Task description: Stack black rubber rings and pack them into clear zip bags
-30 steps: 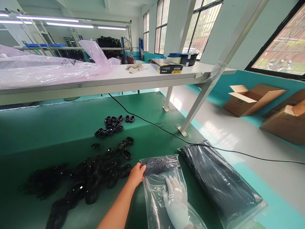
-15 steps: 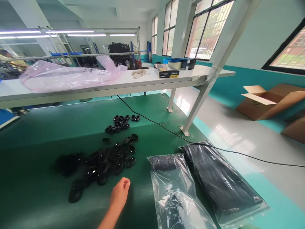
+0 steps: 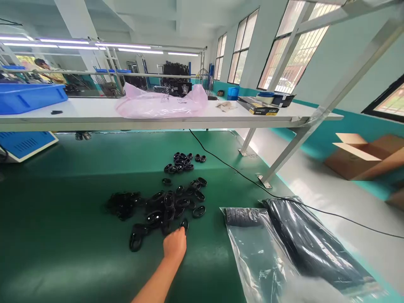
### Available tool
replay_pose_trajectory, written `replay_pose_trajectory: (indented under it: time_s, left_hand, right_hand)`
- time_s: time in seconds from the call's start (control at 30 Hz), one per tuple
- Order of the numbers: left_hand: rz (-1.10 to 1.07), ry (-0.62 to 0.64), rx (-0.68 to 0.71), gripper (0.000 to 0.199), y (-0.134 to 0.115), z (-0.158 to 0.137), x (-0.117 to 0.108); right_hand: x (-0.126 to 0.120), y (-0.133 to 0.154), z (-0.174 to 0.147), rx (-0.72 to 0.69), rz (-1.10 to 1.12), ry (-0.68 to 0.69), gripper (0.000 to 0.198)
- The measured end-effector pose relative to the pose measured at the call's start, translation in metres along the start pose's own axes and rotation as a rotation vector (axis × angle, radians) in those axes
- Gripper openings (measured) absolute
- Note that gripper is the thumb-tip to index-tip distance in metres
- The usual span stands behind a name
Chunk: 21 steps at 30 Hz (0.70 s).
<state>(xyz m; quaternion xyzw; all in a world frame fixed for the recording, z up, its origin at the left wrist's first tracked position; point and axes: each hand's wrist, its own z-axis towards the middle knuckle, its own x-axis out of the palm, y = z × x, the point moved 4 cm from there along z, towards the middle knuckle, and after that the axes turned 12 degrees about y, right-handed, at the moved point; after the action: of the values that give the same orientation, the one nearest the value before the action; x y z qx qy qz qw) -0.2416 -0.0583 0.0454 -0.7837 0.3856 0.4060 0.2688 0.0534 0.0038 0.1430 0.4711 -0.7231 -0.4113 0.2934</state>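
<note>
My left hand is closed, its fingertips pinching a glossy black oval ring at the near edge of a loose pile. Several more black oval rings lie heaped just beyond it on the green tabletop. To their left is a tangled dark clump, blurred, its kind unclear. A smaller group of black rings sits farther back, with a pair apart at its right. My right hand is not in view.
Clear plastic bags, one part-filled and one full of black pieces, lie at right, with a blurred whitish patch at the bottom. A black cable crosses the tabletop. A raised white shelf holds a blue bin and pink plastic.
My left hand has reached forward to the pile and now pinches a black ring; before, it was closed short of the pile. The view has swung left.
</note>
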Motion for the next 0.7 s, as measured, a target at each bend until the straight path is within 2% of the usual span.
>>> replay_pose_trajectory:
  time_s: [0.1,0.17,0.2,0.23,0.3,0.37,0.43,0.5,0.6,0.7]
  left_hand:
    - [-0.018,0.029,0.049,0.021,0.007,-0.025,0.015]
    - [-0.062,0.047,0.062,0.022,0.013,-0.039,0.021]
    - [-0.095,0.057,0.065,0.022,0.017,-0.046,0.023]
    - [-0.13,0.066,0.068,0.022,0.021,-0.051,0.023]
    - [-0.189,0.091,0.07,0.019,0.032,-0.06,0.022]
    - [-0.23,0.123,0.061,0.017,0.046,-0.067,0.021]
    - [-0.271,0.148,0.034,0.017,0.06,-0.072,0.021]
    - [-0.324,0.167,0.002,0.017,0.071,-0.075,0.023]
    - [-0.398,0.183,-0.025,0.016,0.078,-0.079,0.026]
    - [-0.45,0.2,-0.028,0.017,0.072,-0.077,0.025]
  right_hand:
    - [0.028,0.048,0.062,-0.034,-0.24,-0.022,0.024]
    - [0.04,0.059,0.12,0.057,-0.476,-0.189,0.028]
    - [0.043,0.059,0.149,0.159,-0.636,-0.305,0.029]
    - [0.047,0.055,0.176,0.208,-0.697,-0.354,0.03]
    - [0.05,0.042,0.219,0.271,-0.774,-0.408,0.033]
    - [0.049,0.029,0.244,0.305,-0.841,-0.409,0.034]
    - [0.047,0.018,0.252,0.305,-0.917,-0.374,0.032]
    - [0.047,0.008,0.246,0.276,-0.995,-0.311,0.03]
    - [0.047,-0.01,0.223,0.232,-1.087,-0.186,0.028]
    - [0.043,-0.026,0.197,0.217,-1.106,-0.095,0.034]
